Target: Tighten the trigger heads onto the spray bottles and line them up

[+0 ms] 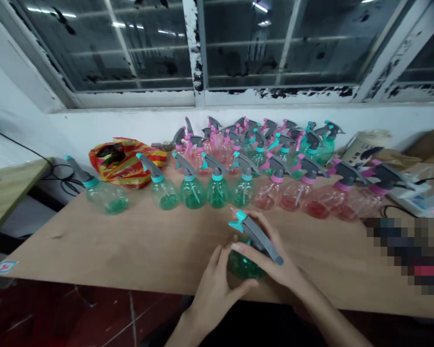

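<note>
A green spray bottle with a grey trigger head and teal nozzle stands near the front edge of the wooden table. My left hand wraps round the bottle's round body from the left. My right hand is closed over the grey sprayer head from the right. Behind them, a row of green spray bottles and pink spray bottles runs across the table.
Several more green and pink spray bottles crowd the back by the white wall under the window. A red-and-yellow striped bag lies at the back left. Cables and a white device sit at the right. A second table stands left.
</note>
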A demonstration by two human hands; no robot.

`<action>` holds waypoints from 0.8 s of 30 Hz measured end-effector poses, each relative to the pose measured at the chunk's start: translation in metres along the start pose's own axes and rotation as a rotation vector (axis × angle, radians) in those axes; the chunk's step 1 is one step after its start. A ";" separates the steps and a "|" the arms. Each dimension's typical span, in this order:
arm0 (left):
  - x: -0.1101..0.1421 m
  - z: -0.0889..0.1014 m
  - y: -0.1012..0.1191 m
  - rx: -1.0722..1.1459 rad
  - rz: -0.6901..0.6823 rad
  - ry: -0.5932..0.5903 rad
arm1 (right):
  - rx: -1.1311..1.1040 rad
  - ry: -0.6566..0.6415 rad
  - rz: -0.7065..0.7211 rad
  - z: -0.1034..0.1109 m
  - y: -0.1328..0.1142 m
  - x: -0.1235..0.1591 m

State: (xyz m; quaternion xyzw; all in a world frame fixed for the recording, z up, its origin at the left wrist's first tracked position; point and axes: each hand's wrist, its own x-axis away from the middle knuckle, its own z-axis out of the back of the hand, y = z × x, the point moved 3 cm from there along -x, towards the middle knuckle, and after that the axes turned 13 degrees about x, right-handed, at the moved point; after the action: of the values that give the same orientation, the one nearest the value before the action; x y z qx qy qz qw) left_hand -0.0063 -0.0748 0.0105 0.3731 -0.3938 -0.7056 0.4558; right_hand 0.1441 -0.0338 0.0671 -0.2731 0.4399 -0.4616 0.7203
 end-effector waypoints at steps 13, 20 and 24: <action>-0.004 0.009 -0.025 -0.321 -0.022 0.167 | -0.024 -0.020 -0.005 -0.002 -0.002 -0.001; -0.010 0.003 -0.046 -0.581 -0.128 0.163 | -0.031 0.031 -0.009 -0.005 -0.002 0.000; -0.008 0.000 -0.045 -0.667 -0.137 0.151 | 0.018 0.066 0.042 -0.001 -0.005 0.000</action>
State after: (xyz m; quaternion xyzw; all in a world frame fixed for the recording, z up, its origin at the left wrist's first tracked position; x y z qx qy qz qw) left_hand -0.0192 -0.0546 -0.0288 0.2804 -0.0807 -0.7948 0.5321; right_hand 0.1412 -0.0359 0.0706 -0.2421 0.4650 -0.4589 0.7174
